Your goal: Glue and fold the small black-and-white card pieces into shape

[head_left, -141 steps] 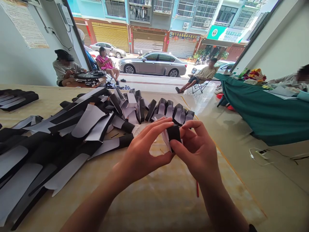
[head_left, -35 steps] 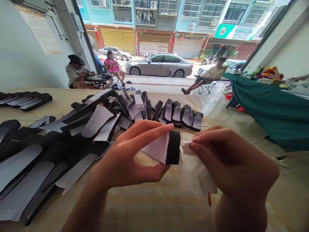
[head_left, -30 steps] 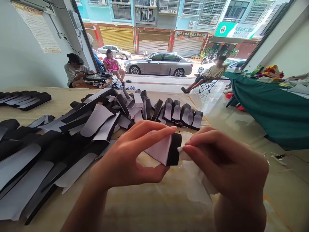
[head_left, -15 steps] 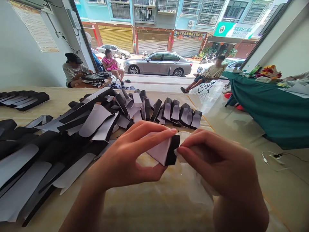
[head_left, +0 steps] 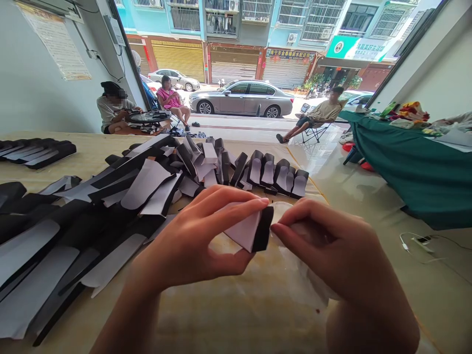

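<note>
My left hand [head_left: 188, 241] pinches a folded piece of black foam with a white paper face [head_left: 246, 229], its black band [head_left: 263, 229] standing at the right end. My right hand [head_left: 332, 250] comes in from the right, its fingertips pinching a thin, translucent white film [head_left: 298, 278] at the black band. The film hangs down below my right hand, partly hidden by it. Behind my hands, on the cream table cover [head_left: 236, 314], lie a heap of long black-and-white strips [head_left: 110, 206] and a row of curled black-and-white pieces [head_left: 275, 172].
A neat stack of black strips [head_left: 37, 153] lies at the table's far left. Beyond the table, several seated people are near an open shopfront, and a parked silver car [head_left: 241, 101] stands outside. A green-covered table [head_left: 401, 167] stands at right, with a white cable [head_left: 415, 246] on the floor.
My right hand has moved in against the black band, and the film now hangs closer beneath it. The folded piece has tilted slightly in my left hand.
</note>
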The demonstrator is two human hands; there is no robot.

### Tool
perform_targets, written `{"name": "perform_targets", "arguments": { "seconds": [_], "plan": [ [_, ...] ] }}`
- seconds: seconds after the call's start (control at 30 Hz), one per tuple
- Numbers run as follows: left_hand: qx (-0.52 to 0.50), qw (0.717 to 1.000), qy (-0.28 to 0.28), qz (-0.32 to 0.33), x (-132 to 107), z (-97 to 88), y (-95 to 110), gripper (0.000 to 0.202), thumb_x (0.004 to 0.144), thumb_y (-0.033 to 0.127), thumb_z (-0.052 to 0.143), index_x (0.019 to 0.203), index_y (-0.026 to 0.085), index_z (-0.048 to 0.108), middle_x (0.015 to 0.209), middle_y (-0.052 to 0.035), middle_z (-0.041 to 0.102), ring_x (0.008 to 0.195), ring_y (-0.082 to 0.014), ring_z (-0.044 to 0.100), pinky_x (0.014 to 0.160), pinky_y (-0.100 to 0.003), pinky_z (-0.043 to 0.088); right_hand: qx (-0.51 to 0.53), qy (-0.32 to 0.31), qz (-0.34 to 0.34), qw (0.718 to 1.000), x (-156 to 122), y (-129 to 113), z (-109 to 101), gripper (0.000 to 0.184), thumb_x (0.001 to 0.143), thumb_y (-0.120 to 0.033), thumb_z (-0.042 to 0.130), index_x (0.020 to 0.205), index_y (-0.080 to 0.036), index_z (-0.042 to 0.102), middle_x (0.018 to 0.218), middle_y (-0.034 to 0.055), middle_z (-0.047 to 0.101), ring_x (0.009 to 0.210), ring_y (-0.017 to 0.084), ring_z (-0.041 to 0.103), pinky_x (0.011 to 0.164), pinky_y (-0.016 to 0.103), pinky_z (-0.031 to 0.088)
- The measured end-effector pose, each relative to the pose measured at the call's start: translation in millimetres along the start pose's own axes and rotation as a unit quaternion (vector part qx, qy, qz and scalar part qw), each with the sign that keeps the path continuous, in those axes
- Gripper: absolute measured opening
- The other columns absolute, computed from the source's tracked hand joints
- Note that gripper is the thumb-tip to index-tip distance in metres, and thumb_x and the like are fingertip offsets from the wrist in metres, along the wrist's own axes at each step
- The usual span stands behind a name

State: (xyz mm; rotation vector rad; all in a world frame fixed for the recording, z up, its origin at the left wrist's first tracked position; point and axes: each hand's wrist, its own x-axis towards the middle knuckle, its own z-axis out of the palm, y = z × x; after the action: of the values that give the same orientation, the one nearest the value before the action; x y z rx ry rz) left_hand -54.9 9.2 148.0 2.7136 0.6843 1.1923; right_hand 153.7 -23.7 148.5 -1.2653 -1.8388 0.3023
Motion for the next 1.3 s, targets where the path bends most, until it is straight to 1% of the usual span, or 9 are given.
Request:
{"name": "perform_targets", "arguments": {
  "seconds": [0.17, 0.33, 0.47, 0.57, 0.73, 0.87, 0.97, 1.1, 1.3],
  "plan": [
    [0.0, 1.0, -0.008, -0.005, -0.5, 0.9, -0.4, 0.057, 0.071, 0.012, 0.066, 0.126, 0.018, 0.052, 0.116, -0.0083, 0.06, 0.108, -0.018, 0.056, 0.095, -0.031, 0.049, -0.005, 0.022, -0.004, 1.0, 0.3, -2.4, 0.0, 0.01, 0.076, -0.026, 0.068, 0.071, -0.023, 0.06, 0.062, -0.0051, 0.06, 0.052, 0.009, 0.05, 0.052, 0.021, 0.04],
    [0.018, 1.0, -0.001, -0.009, 0.2, -0.8, -0.7, 0.058, 0.071, 0.01, 0.066, 0.126, 0.02, 0.052, 0.116, -0.0069, 0.06, 0.107, -0.0174, 0.057, 0.094, -0.03, 0.049, -0.021, -0.016, 0.01, 1.0, 0.3, 4.4, -7.1, 0.011, 0.078, -0.03, 0.066, 0.071, -0.023, 0.06, 0.059, -0.0044, 0.059, 0.051, 0.01, 0.052, 0.049, 0.022, 0.039],
    [0.05, 0.994, 0.08, -0.048, -0.7, -4.3, -5.5, 0.059, 0.069, 0.018, 0.073, 0.124, 0.024, 0.053, 0.115, -0.0054, 0.062, 0.102, -0.0184, 0.06, 0.091, -0.031, 0.051, -0.064, -0.075, 0.037, 0.994, 5.2, 17.6, -9.8, 0.013, 0.077, -0.033, 0.065, 0.069, -0.024, 0.062, 0.056, -0.0051, 0.06, 0.049, 0.011, 0.053, 0.046, 0.023, 0.038],
    [0.026, 0.985, 0.145, -0.084, -1.7, -3.6, -10.4, 0.062, 0.066, 0.026, 0.078, 0.122, 0.027, 0.054, 0.115, -0.0049, 0.062, 0.104, -0.0208, 0.059, 0.092, -0.035, 0.051, -0.07, -0.121, 0.046, 0.989, 15.9, 25.9, 5.4, 0.012, 0.082, -0.033, 0.061, 0.074, -0.025, 0.064, 0.069, -0.0041, 0.067, 0.06, 0.013, 0.06, 0.056, 0.024, 0.043],
    [-0.039, 0.983, 0.155, -0.085, -2.5, 2.0, -13.2, 0.066, 0.062, 0.025, 0.081, 0.122, 0.027, 0.055, 0.117, -0.006, 0.062, 0.108, -0.0227, 0.058, 0.096, -0.039, 0.05, -0.055, 0.016, 0.004, 0.998, 28.0, 29.6, 30.9, 0.018, 0.085, -0.033, 0.057, 0.098, -0.023, 0.064, 0.106, 0.0032, 0.066, 0.091, 0.019, 0.064, 0.078, 0.031, 0.046],
    [-0.053, 0.985, 0.137, -0.087, -1.6, 5.7, -10.4, 0.065, 0.064, 0.023, 0.08, 0.123, 0.028, 0.054, 0.118, -0.0057, 0.062, 0.108, -0.0224, 0.059, 0.096, -0.039, 0.05, 0.046, 0.08, -0.002, 0.996, 19.7, 15.7, 22.0, 0.015, 0.088, -0.033, 0.054, 0.08, -0.022, 0.062, 0.082, 0.0004, 0.066, 0.078, 0.015, 0.061, 0.072, 0.027, 0.045],
    [-0.06, 0.987, 0.126, -0.084, -0.5, 8.1, -7.5, 0.065, 0.065, 0.023, 0.079, 0.124, 0.028, 0.053, 0.118, -0.0051, 0.062, 0.109, -0.0218, 0.06, 0.097, -0.038, 0.051, 0.137, 0.036, -0.002, 0.99, 13.0, 6.1, 14.1, 0.022, 0.091, -0.036, 0.048, 0.081, -0.022, 0.062, 0.079, 0.0, 0.064, 0.076, 0.014, 0.058, 0.069, 0.027, 0.043],
    [-0.052, 0.99, 0.113, -0.06, 0.5, 10.9, -4.5, 0.064, 0.067, 0.022, 0.078, 0.125, 0.028, 0.052, 0.121, -0.0045, 0.062, 0.11, -0.0203, 0.059, 0.097, -0.035, 0.051, 0.216, -0.051, 0.003, 0.975, 11.8, 3.5, 17.0, 0.014, 0.084, -0.035, 0.057, 0.08, -0.022, 0.061, 0.08, -0.0003, 0.061, 0.077, 0.016, 0.056, 0.069, 0.028, 0.044],
    [-0.009, 0.994, 0.107, -0.037, 1.6, 13.4, -2.7, 0.058, 0.071, 0.019, 0.074, 0.124, 0.025, 0.052, 0.12, -0.006, 0.062, 0.111, -0.019, 0.059, 0.101, -0.034, 0.049, 0.239, -0.083, 0.069, 0.965, 10.7, -6.9, 21.5, 0.011, 0.083, -0.025, 0.055, 0.073, -0.021, 0.056, 0.072, -0.001, 0.055, 0.071, 0.015, 0.052, 0.065, 0.028, 0.043]
  ]
}}
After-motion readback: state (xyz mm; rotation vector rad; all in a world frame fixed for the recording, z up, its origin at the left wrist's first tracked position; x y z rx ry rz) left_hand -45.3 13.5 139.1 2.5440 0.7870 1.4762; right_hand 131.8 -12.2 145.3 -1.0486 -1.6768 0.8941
